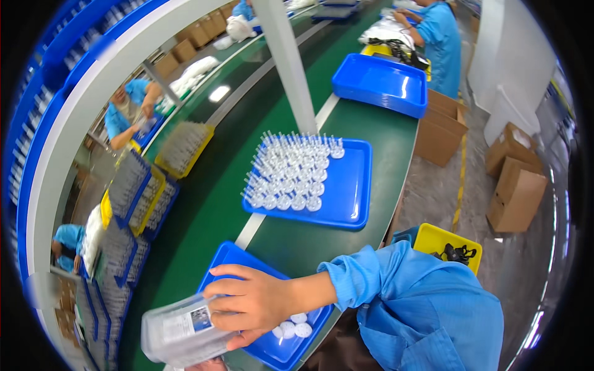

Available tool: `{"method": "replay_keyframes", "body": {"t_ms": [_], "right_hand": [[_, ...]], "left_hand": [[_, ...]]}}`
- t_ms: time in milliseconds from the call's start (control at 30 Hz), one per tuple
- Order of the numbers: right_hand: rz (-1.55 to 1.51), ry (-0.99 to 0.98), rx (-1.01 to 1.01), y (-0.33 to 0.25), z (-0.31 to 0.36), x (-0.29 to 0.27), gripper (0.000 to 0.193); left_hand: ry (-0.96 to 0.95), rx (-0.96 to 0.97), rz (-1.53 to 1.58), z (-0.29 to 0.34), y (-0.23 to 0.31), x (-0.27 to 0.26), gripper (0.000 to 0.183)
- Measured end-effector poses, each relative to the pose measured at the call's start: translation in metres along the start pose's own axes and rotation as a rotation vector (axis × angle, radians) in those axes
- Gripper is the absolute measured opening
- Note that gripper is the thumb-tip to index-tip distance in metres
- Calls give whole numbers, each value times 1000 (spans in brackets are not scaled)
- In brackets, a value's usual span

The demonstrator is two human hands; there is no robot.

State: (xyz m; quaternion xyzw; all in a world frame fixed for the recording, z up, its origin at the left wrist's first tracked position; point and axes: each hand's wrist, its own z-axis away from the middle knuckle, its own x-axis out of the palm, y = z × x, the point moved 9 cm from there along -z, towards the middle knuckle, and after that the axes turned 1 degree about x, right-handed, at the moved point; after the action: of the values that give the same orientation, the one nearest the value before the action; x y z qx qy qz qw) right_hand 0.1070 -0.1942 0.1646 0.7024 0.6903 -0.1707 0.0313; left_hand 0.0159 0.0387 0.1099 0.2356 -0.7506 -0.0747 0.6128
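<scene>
My right hand (250, 303) reaches across from the right, its fingers wrapped over a clear plastic box (170, 334) with a printed label. The box is tilted above the left part of a near blue tray (228, 256). Several white round pieces (302, 330) lie in that tray, beneath my wrist. Only a small part of my left hand (209, 365) shows at the lower edge, below the box; its fingers are hidden. Farther off, a second blue tray (351, 185) carries rows of clear round-based pieces with thin stems (286, 170), filling its left side.
Stacked blue trays (380, 80) stand at the far right of the green work surface (198, 229). A white post (288, 68) rises behind the second tray. Beside me sits a yellow bin (427, 241) with black items. Cartons (516, 195) stand on the floor; co-workers sit farther away.
</scene>
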Motion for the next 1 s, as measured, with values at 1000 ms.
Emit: {"method": "replay_keyframes", "body": {"t_ms": [1000], "right_hand": [[-183,-310,131,46,-3,109,40]], "left_hand": [[512,26,-56,-23,-84,-169,66]]}}
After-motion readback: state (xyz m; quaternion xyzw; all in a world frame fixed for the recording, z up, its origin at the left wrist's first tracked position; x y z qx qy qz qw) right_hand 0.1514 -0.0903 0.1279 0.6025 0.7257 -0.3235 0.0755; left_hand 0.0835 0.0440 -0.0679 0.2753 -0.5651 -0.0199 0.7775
